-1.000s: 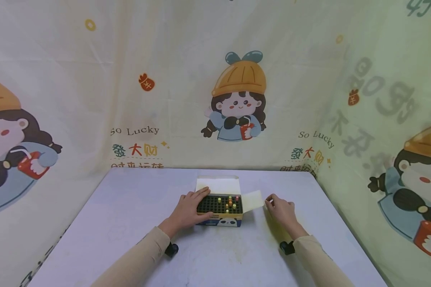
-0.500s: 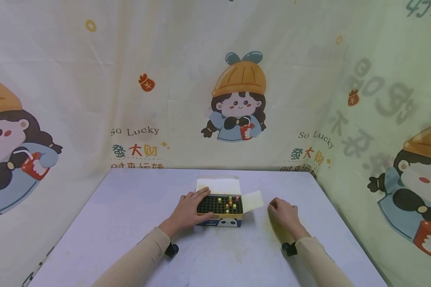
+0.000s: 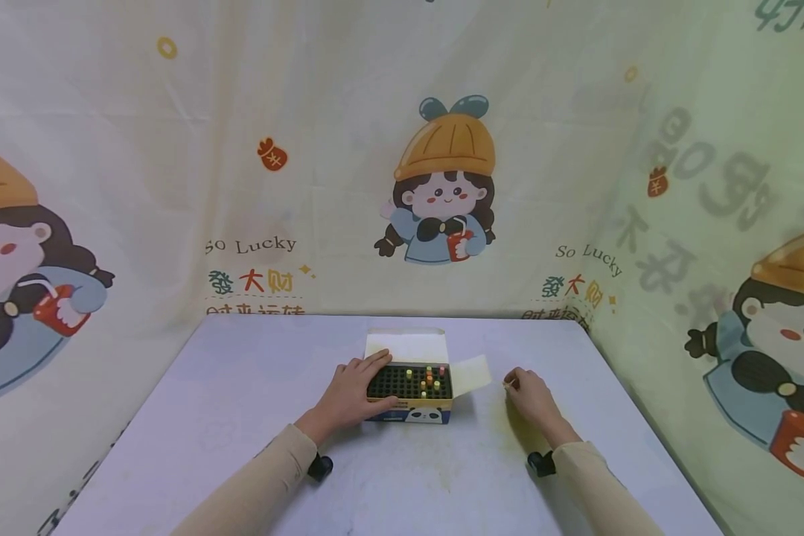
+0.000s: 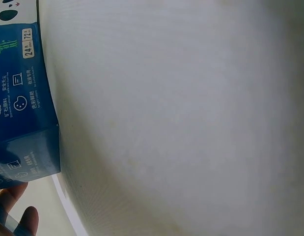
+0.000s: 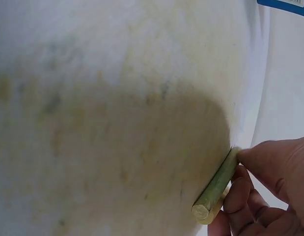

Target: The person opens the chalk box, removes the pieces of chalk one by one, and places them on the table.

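At far left, a pale cloth (image 3: 141,186) printed with cartoon figures rises beside a white table (image 3: 241,387). The person's left hand (image 3: 347,391) grips the left end of an open chalk box (image 3: 429,415), thumb along the near edge, fingers across to the far edge. The box sits mid-table: blue walls, a panda printed in front, a black grid inside. Yellow, orange and pink chalk sticks (image 3: 437,385) stand upright in its right half. A white lid (image 3: 405,348) lies back behind it; a side flap (image 3: 472,374) sticks out rightward. Just beyond, the right hand (image 3: 528,394) pinches a yellow-green chalk stick (image 5: 213,189) between thumb and fingers, close to the tabletop.
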{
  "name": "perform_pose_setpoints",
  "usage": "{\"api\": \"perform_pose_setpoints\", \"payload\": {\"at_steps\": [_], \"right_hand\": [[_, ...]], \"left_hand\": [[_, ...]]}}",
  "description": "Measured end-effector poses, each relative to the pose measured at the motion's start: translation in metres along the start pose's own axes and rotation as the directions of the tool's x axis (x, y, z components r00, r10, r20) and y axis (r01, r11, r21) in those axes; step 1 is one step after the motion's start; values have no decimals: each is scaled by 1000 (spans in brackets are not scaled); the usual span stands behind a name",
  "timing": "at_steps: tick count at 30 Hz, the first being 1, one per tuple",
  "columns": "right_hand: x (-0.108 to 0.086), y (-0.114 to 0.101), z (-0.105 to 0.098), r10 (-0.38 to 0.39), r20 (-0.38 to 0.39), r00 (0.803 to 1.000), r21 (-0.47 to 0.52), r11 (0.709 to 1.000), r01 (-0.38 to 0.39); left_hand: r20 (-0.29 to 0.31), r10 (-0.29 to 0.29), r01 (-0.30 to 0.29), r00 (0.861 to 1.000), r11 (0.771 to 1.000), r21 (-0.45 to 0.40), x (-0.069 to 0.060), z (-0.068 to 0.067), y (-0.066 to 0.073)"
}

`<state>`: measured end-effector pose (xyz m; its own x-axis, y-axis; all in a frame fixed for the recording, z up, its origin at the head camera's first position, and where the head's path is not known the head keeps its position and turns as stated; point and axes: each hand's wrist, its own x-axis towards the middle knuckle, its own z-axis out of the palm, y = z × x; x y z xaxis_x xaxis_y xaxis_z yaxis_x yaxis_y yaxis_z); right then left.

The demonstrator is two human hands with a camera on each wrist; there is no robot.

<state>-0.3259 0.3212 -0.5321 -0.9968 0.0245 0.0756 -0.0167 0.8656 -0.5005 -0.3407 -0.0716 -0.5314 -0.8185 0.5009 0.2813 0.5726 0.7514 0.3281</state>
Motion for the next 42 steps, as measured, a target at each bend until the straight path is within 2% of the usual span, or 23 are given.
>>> {"api": "perform_pose_setpoints", "payload": {"at_steps": [20, 28, 32, 37, 42], "right_hand": [[0, 1, -1, -6, -36, 999, -12, 1000, 6], [2, -18, -15, -33, -111, 993, -1, 999, 33], [3, -37, -22, -74, -194, 978, 23, 997, 80], [3, -65, -28, -127, -317, 940, 66, 986, 156], [2, -95, -34, -185, -350, 918, 68, 973, 221]], "left_hand": [[5, -3, 3, 1000, 1000, 2, 1, 1, -1], [2, -2, 2, 1000, 1000, -3, 0, 0, 0], [-6, 5, -5, 1000, 1000, -3, -1, -1, 0], [-1, 7, -7, 1000, 1000, 3, 0, -2, 1], [11, -1, 1, 1000, 1000, 5, 0, -2, 1]]}}
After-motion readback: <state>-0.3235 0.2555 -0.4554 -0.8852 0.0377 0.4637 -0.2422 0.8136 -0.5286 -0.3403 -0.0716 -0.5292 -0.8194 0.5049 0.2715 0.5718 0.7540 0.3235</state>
